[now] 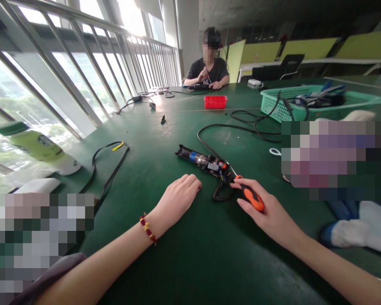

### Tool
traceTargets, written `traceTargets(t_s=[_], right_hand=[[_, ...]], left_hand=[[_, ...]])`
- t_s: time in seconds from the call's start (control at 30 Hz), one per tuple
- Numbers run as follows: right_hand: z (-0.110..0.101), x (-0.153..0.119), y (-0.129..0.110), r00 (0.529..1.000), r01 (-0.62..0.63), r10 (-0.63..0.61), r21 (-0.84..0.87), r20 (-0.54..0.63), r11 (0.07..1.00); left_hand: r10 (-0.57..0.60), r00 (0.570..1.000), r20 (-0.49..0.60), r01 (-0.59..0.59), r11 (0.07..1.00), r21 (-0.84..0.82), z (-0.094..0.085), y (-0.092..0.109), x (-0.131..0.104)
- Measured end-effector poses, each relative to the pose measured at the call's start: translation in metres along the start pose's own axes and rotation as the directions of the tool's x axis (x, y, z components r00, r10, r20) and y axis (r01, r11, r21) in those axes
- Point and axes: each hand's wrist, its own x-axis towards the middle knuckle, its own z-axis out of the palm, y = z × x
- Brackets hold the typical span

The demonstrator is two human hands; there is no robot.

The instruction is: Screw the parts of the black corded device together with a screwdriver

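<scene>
On the green table lies an opened corded power tool (203, 162), with a black housing, a bare motor with a blue band, and wires showing. My right hand (263, 207) grips a screwdriver (253, 198) by its orange and black handle. The screwdriver's thin shaft points at the cord end of the tool; whether its tip touches is too small to tell. Just in front of the tool, my left hand (180, 194) rests on the table with its fingers curled in. The fingertips and palm are hidden, so anything inside cannot be seen.
The tool's black cord (222, 125) runs right toward a green basket (305, 91) of parts. A red bin (215, 102) and a small black piece (163, 119) lie farther back. Left are a bottle (41, 146) and black strap (106, 182). Opposite sits another person (209, 70).
</scene>
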Motion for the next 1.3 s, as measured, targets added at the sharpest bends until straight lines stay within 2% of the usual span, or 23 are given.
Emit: traceTargets(t_s=[0.1,0.3,0.5,0.63,0.87,1.07,1.2,1.3], right_hand=[[0.001,-0.001,-0.004,0.995,0.057,-0.056,-0.012,0.083,0.998],[-0.001,0.000,-0.006,0.993,0.079,-0.078,-0.010,0.089,0.997],[0.000,0.001,-0.003,0.991,0.078,-0.075,-0.017,0.109,0.997],[0.000,0.001,-0.002,0.990,0.072,-0.069,-0.019,0.120,0.997],[0.000,-0.001,-0.002,0.991,0.096,-0.092,-0.038,0.102,0.995],[0.001,0.001,-0.001,0.990,0.105,-0.100,-0.051,0.098,0.993],[0.000,0.001,-0.001,0.989,0.113,-0.107,-0.056,0.099,0.992],[-0.001,0.000,-0.002,0.989,0.121,-0.115,-0.054,0.095,0.991]], left_hand=[[-0.043,0.996,-0.081,0.032,0.990,-0.141,0.002,-0.007,-0.002],[-0.177,0.964,-0.199,0.097,0.929,-0.358,-0.001,-0.016,0.009],[-0.180,0.920,-0.349,0.061,0.943,-0.327,-0.006,-0.020,0.036],[-0.143,0.913,-0.382,0.031,0.958,-0.285,-0.003,-0.022,0.044],[-0.081,0.932,-0.352,-0.003,0.973,-0.230,0.000,-0.023,0.043],[-0.016,0.957,-0.288,-0.011,0.996,-0.092,0.003,-0.024,0.045],[-0.139,0.971,-0.194,0.127,0.989,-0.074,-0.014,-0.017,0.039],[-0.221,0.974,-0.043,0.219,0.975,-0.043,-0.024,-0.006,0.027]])
